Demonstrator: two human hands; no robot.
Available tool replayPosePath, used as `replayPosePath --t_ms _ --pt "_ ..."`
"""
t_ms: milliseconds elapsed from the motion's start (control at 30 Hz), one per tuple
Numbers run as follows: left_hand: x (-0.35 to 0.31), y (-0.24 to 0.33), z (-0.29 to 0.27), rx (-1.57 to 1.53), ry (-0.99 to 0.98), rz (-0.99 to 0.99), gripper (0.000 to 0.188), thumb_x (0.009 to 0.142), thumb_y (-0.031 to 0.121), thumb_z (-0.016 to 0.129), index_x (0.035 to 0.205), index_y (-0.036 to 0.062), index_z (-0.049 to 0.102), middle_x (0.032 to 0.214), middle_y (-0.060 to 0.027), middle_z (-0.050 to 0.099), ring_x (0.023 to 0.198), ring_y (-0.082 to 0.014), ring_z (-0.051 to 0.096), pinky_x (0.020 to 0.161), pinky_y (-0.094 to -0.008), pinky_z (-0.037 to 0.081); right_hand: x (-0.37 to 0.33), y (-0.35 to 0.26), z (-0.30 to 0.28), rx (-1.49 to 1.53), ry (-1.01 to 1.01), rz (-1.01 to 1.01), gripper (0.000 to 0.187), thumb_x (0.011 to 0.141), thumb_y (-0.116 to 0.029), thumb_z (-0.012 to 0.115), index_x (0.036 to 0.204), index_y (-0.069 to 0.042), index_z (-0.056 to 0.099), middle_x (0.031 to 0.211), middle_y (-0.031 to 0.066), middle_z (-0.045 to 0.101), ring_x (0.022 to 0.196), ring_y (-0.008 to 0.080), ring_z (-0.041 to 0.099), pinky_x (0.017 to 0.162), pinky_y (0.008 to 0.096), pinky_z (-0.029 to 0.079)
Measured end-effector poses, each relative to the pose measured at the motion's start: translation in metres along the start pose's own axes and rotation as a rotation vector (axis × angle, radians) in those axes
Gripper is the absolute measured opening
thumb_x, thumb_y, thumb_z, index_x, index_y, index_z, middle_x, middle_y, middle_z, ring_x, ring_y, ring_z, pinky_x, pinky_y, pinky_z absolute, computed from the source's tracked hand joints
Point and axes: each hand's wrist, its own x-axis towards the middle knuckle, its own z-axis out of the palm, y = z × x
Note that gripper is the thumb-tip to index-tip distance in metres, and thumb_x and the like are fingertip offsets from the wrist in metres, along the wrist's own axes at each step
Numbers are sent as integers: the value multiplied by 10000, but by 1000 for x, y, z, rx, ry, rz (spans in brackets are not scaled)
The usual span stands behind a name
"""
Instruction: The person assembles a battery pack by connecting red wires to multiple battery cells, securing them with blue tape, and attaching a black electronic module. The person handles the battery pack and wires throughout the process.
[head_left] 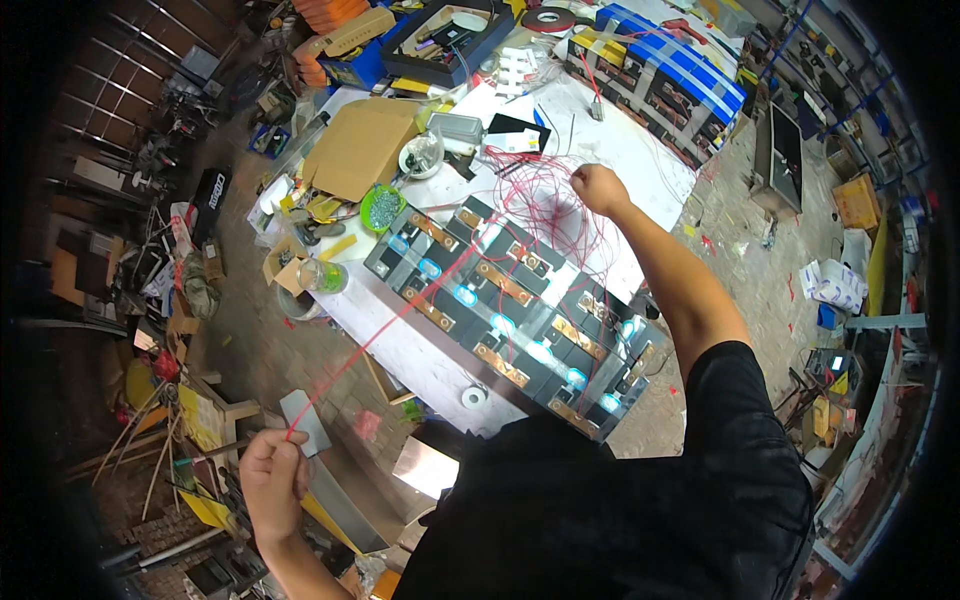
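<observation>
Low on the left, my left hand (272, 482) pinches a red wire (380, 330) between thumb and fingers. The wire runs taut from there up across a block of black battery cells (480, 325) with copper connecting strips and clear tape. Beyond the block, my right hand (597, 189) is closed at the edge of a loose tangle of red wire (545, 195). Wire reaches its curled fingers, though the grip itself is partly hidden. The battery block lies slantwise on the white tabletop (640, 225), and thin wires lie over its top.
Left of the block are a green bowl of small parts (381, 208), a glass jar (325, 277), a white tub (421, 156) and a cardboard piece (358, 148). A blue-taped battery pack (670, 75) stands far right. A tape roll (473, 397) lies near my body.
</observation>
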Motion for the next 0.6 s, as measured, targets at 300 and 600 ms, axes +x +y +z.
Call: replayPosePath --t_ms 300,600 --pt "-10 -37 -14 199 52 -210 108 979 57 623 973 -14 704 703 -25 610 579 -82 532 539 -223 407 101 -76 40 59 23 -253 310 870 -275 666 1087 -75 761 1068 173 755 992 360 719 888 443 567" --pt "-29 -111 -24 149 61 -485 136 950 21 645 1037 -19 743 724 3 623 639 -70 553 585 -230 434 94 -117 52 130 -578 -413 211 835 -225 644 856 -25 707 748 60 685 713 155 607 675 347 495"
